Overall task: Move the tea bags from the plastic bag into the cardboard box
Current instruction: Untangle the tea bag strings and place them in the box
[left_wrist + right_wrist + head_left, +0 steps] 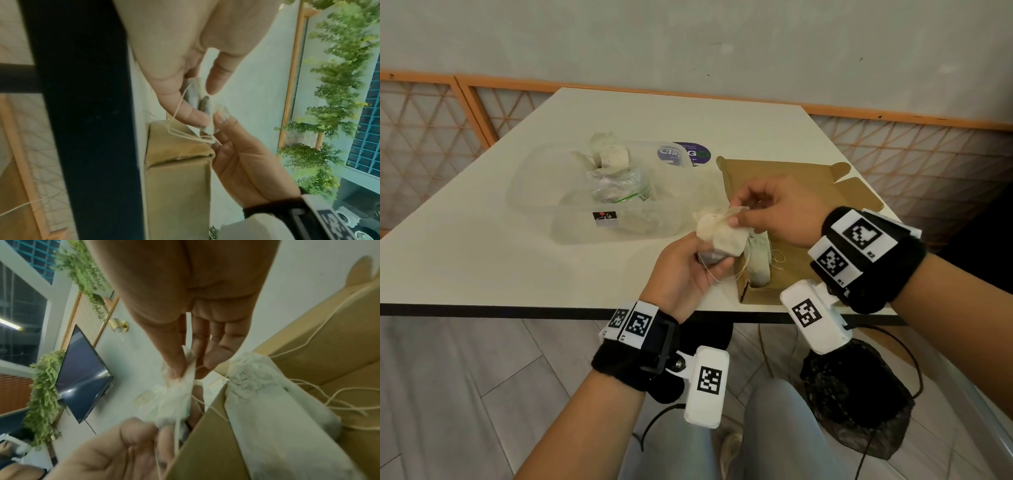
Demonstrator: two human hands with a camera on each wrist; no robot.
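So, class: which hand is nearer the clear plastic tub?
Left. The left hand holds tea bags just off the tub's near corner; the right hand is farther, over the cardboard box.

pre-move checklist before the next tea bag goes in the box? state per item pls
1. Left hand grips the tea bag bunch: ok.
2. Right hand pinches one bag off the bunch: ok.
3. Strings untangled: not ok, looped together.
4. Cardboard box open, lid back: ok.
5. Room beside the tea bags in the box: cannot tell.
6. Plastic bag emptied: cannot tell.
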